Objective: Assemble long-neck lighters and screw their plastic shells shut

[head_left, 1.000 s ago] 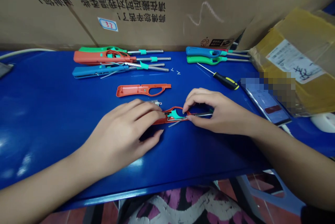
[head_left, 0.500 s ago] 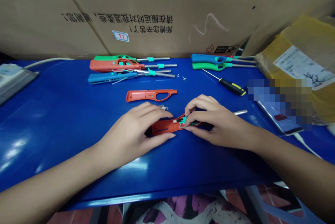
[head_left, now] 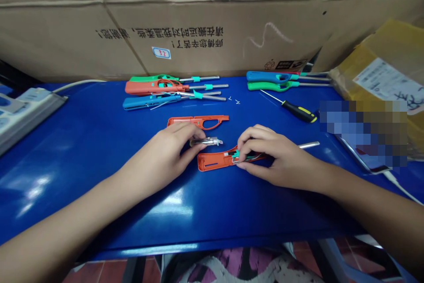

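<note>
An opened orange lighter body [head_left: 213, 161] lies on the blue table [head_left: 82, 150], its metal nozzle tube [head_left: 308, 145] sticking out to the right. My right hand [head_left: 265, 155] is closed over its trigger end, fingertips pinching the teal trigger part [head_left: 236, 155]. My left hand [head_left: 165, 155] has closed its fingers on a small clear fuel cartridge with a metal tip [head_left: 207, 142], just above the orange body. The other orange shell half [head_left: 198, 121] rests on the table behind my hands.
Three lighters [head_left: 165, 91] lie in a row at the back, two more [head_left: 274, 81] to their right, and a black-and-yellow screwdriver [head_left: 294, 110] beside them. Cardboard boxes [head_left: 212, 22] wall the back; a yellow parcel [head_left: 384, 66] and phone [head_left: 367, 155] are right, a power strip [head_left: 23, 113] left.
My left hand has left the orange body and taken up the clear cartridge behind it. The right hand stays on the trigger end. The camera has tilted up slightly.
</note>
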Action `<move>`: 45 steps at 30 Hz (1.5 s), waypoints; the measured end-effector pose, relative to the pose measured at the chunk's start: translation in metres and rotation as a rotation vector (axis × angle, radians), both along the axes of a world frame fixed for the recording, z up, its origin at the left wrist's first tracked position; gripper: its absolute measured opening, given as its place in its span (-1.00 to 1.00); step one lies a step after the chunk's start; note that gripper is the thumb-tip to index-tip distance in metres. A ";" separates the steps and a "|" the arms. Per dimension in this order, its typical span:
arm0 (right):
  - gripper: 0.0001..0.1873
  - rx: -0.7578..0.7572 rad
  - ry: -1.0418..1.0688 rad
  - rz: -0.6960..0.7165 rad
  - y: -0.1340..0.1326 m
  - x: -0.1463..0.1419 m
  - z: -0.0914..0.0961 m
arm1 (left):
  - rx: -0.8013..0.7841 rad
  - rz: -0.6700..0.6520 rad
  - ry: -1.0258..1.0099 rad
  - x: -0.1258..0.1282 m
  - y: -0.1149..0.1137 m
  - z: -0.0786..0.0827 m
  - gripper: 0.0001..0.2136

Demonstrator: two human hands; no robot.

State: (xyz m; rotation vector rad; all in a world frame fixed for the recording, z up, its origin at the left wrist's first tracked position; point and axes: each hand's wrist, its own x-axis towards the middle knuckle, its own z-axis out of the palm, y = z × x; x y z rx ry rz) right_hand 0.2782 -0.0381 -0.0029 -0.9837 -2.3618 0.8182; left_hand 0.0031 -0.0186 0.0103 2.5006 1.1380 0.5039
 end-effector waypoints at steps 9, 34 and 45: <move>-0.94 0.018 0.062 0.018 0.002 -0.001 -0.002 | -0.087 -0.142 -0.036 0.013 -0.031 0.013 -0.76; -0.91 -0.018 -0.022 0.056 0.003 0.002 0.001 | -0.019 -0.165 0.047 0.014 -0.033 0.010 -0.68; -0.91 -0.016 -0.042 0.067 0.004 0.003 -0.001 | -0.036 -0.162 0.055 0.014 -0.033 0.008 -0.67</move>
